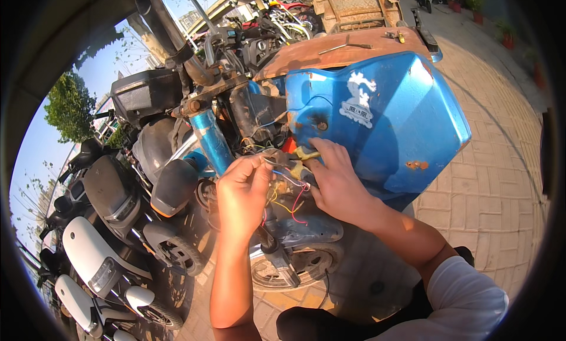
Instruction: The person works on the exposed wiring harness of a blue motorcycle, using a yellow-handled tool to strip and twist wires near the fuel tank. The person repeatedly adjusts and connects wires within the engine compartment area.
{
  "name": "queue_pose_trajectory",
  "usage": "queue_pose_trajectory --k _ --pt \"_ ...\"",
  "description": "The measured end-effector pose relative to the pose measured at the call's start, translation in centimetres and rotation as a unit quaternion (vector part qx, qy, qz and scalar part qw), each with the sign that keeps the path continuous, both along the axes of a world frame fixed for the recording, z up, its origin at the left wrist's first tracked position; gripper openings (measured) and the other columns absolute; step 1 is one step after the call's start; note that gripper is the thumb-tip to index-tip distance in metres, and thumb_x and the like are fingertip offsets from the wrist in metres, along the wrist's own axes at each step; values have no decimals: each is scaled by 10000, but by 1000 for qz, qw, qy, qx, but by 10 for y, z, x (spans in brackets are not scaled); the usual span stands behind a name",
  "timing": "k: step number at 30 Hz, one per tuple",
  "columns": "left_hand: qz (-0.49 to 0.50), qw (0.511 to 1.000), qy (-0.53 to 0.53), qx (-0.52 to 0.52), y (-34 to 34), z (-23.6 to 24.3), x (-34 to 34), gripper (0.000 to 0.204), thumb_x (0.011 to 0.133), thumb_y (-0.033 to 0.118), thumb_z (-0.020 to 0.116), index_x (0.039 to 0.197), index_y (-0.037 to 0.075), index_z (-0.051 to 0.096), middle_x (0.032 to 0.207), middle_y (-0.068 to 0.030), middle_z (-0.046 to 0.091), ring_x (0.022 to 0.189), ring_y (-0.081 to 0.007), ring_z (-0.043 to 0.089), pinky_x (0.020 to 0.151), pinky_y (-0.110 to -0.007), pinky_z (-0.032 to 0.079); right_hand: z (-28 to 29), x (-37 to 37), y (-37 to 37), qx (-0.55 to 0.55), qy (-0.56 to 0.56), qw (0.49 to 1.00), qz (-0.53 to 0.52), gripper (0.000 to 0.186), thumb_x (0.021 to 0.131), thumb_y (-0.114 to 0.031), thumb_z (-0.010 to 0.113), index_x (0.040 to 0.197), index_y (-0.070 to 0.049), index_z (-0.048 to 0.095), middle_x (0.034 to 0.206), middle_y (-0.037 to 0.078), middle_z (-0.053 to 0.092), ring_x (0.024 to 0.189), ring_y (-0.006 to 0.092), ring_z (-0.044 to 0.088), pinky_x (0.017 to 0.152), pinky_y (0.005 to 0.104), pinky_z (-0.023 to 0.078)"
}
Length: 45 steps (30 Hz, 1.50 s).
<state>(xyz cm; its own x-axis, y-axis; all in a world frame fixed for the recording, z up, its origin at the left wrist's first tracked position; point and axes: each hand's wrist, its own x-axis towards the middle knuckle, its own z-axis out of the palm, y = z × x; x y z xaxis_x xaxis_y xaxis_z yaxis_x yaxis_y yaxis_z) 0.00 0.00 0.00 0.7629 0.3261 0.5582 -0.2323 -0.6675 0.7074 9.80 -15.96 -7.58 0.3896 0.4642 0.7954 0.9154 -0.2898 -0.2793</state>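
My right hand [330,176] grips yellow-and-dark-handled pliers [306,154] in front of a rusty blue body panel [383,128]. Beside it, my left hand [242,187] pinches a thin wire [280,173] close to the pliers' jaws, though the exact contact is hard to see. Loose red, yellow and blue wires [298,202] dangle below both hands, over the dusty front fender and wheel [309,261] of the vehicle. A blue metal tube [212,143] and dark frame parts [247,111] stand just up and left of my hands.
Several parked scooters [88,252] line the left side. A rusty board [306,58] with tools lies behind the blue panel, and a tall dark handlebar post [171,34] rises at upper left. Paving [483,205] runs along the right, with potted plants [507,40] at its far edge.
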Motion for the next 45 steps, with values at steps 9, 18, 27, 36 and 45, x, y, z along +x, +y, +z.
queue_pose_trajectory --k 9,18,27,36,45 --pt "-40 999 24 12 14 11 -1 129 981 43 622 883 -31 662 724 8 602 640 -47 514 578 -227 430 19 -14 8 -25 6 999 -20 523 694 -69 777 1175 46 606 1329 225 449 1203 398 464 1000 490 375" --pt "5 989 78 123 3 14 -9 113 975 51 631 906 -32 662 774 -9 611 722 -65 522 658 -246 443 -12 -2 9 24 49 995 82 479 722 -20 724 1173 84 602 1336 233 444 1192 418 467 1020 483 398" --pt "15 964 164 206 -8 32 -15 252 975 169 642 875 -51 573 840 -158 551 729 -303 583 684 -379 477 -15 7 12 32 87 990 110 501 687 11 736 1165 74 603 1265 205 473 1124 392 496 958 461 429" --pt "110 945 38 306 -18 21 2 370 1066 252 491 784 20 549 706 -174 565 665 -430 581 602 -495 448 -2 27 7 20 462 752 470 195 890 -83 679 1064 -6 723 928 31 725 907 114 637 814 299 495" --pt "42 986 45 157 -6 23 -2 417 1073 242 493 755 -16 572 698 -112 577 639 -237 564 616 -369 450 1 38 17 7 623 440 647 270 862 -33 660 1083 119 686 998 205 674 889 256 659 772 370 551"
